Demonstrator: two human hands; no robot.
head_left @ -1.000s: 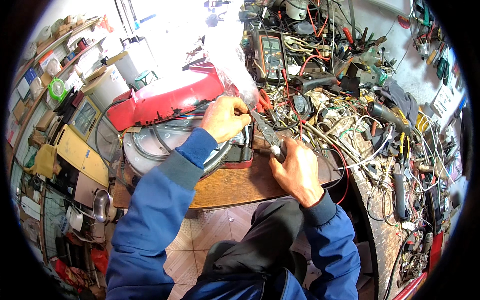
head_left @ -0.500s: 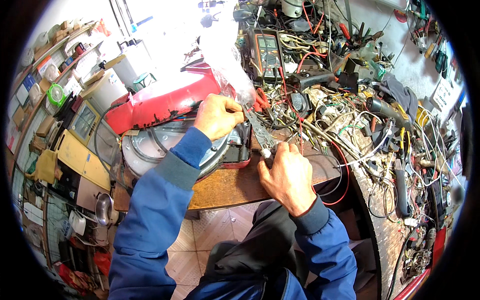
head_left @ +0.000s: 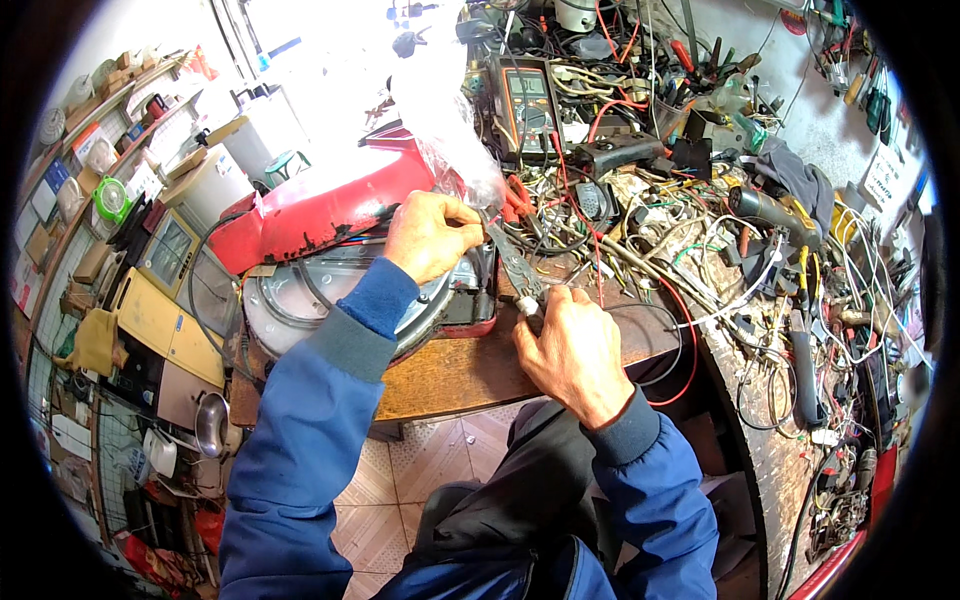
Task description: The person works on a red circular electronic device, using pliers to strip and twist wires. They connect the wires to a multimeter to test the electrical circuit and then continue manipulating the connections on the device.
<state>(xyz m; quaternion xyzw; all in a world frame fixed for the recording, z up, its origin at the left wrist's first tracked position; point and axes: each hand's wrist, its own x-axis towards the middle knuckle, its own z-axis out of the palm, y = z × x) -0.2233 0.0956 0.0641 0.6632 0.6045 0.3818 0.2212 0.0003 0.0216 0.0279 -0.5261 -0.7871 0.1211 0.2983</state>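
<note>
1. Hands: you count two, your left hand (head_left: pixel 430 238) and your right hand (head_left: pixel 575 348).
2. Sleeves: two, both blue, your left sleeve (head_left: pixel 290 460) and your right sleeve (head_left: pixel 660 490).
3. Metal tool (head_left: pixel 516 262) at your fingers: one.
4. Red housing (head_left: pixel 330 208): one.
5. Round base (head_left: pixel 285 312), pale with a dark rim: one.
6. Multimeter (head_left: pixel 527 100): you count one, bearing one display.
7. Metal bowl (head_left: pixel 211 425): one.
8. Green-rimmed round item (head_left: pixel 110 201): one.
9. Grey cloth (head_left: pixel 798 178): one.
10. Wooden tabletop (head_left: pixel 470 372) before you: one.
11. Loose cables (head_left: pixel 640 264): many; you cannot get an exact count, as they tangle and overlap.
12. Hanging tools (head_left: pixel 880 115): several; too small for you to number.
</note>
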